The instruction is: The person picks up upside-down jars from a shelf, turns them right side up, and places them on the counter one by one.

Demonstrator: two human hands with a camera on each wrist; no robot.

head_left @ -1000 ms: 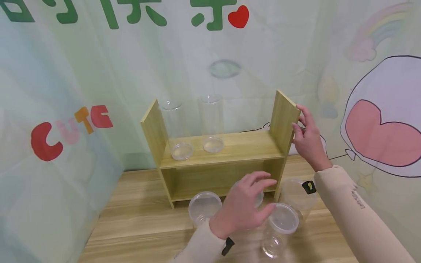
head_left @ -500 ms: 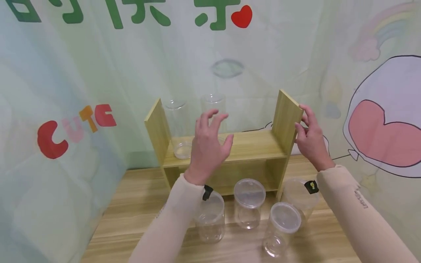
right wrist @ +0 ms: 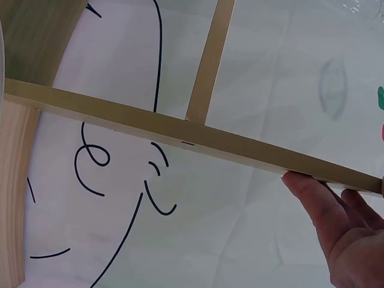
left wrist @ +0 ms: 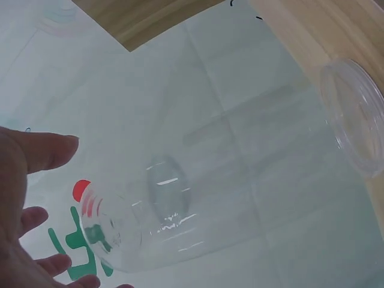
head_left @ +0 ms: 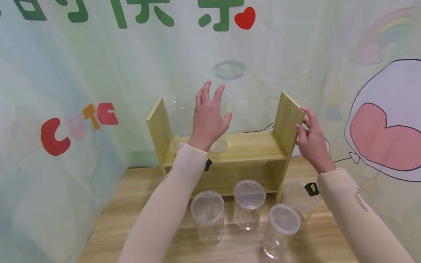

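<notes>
My left hand [head_left: 209, 118] is raised before the two-tier wooden shelf [head_left: 250, 148], fingers spread and holding nothing. Behind it stands a tall clear jar [head_left: 218, 145] on the upper board, mostly hidden in the head view. The left wrist view shows this lidless jar [left wrist: 198, 204] whole, its rim near my fingers and thumb; no firm contact is visible. To its left on the board is a second clear jar [head_left: 178, 118]. My right hand [head_left: 314, 144] touches the outer side of the shelf's right panel [right wrist: 258, 149], thumb and fingers resting against it near the top.
Several clear jars stand on the wooden table [head_left: 115, 219] before the shelf, among them a left lidded jar [head_left: 208, 217], a middle one [head_left: 249, 204] and a front one [head_left: 283, 223]. Another jar [head_left: 297, 197] is partly behind my right sleeve. A printed curtain [head_left: 138, 73] hangs behind.
My left hand has risen from above the table jars to the upper board, in front of the jar there. My right hand has kept its place on the right panel.
</notes>
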